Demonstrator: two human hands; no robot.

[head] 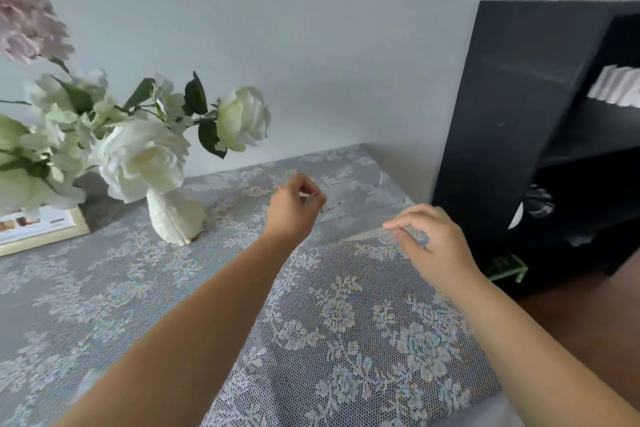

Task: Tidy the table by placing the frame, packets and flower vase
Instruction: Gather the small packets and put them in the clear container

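Observation:
A white flower vase [175, 218] with white roses stands upright on the table at the left. Behind it, at the far left edge, lies a gold-edged frame [41, 229], partly hidden by the blooms. My left hand [294, 206] hovers above the middle of the table, right of the vase, its fingers curled together with nothing in them. At the table's right side, the fingertips of my right hand [433, 246] pinch the raised edge of the lace tablecloth [346, 315]. Several white packets [616, 85] stand on a shelf to the right.
A black shelf unit [512, 121] stands against the table's right end, with a dark round object and a green item on its lower levels. A pale wall runs behind the table. Brown floor shows at the lower right.

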